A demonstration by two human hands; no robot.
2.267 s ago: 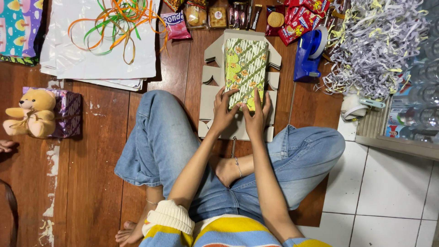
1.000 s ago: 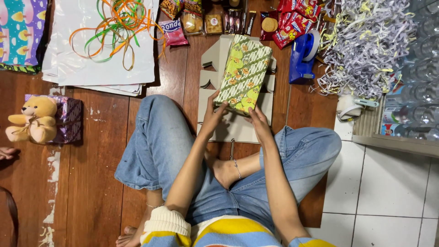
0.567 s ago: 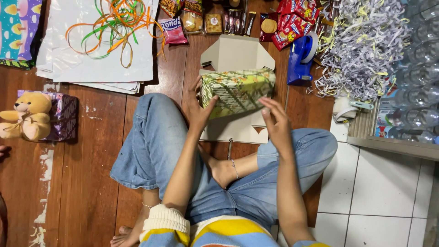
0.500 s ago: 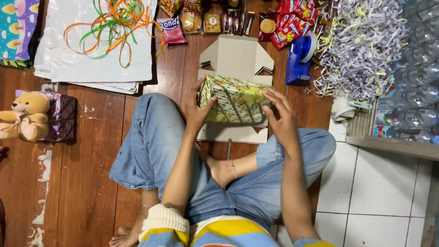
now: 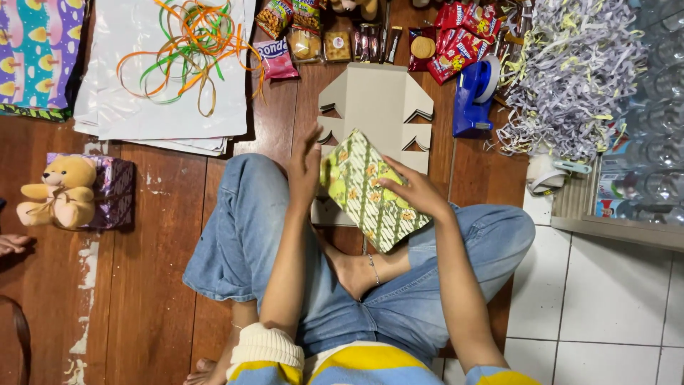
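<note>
I see my right hand [image 5: 417,191] lying flat on top of a green box wrapped in yellow-patterned paper [image 5: 370,192], fingers spread loosely over its upper face, thumb toward the near edge. My left hand [image 5: 306,167] stands at the box's left end with the fingers nearly straight and pointing away from me; the palm is against that end, and I cannot tell whether the thumb hooks under it. The box sits tilted above my crossed legs in blue jeans [image 5: 242,235], one corner pointing down toward my bare foot.

Just beyond the box, a flat unfolded beige cardboard box blank [image 5: 377,100] lies on the brown wooden floor [image 5: 149,285]. A blue tape dispenser [image 5: 474,96] stands to its right, beside a heap of grey and yellow shredded paper [image 5: 577,71]. Snack packets [image 5: 313,32] line the far edge. Orange and green ribbons [image 5: 189,46] curl on white sheets [image 5: 114,100]. A tan teddy bear [image 5: 60,191] sits far left.
</note>
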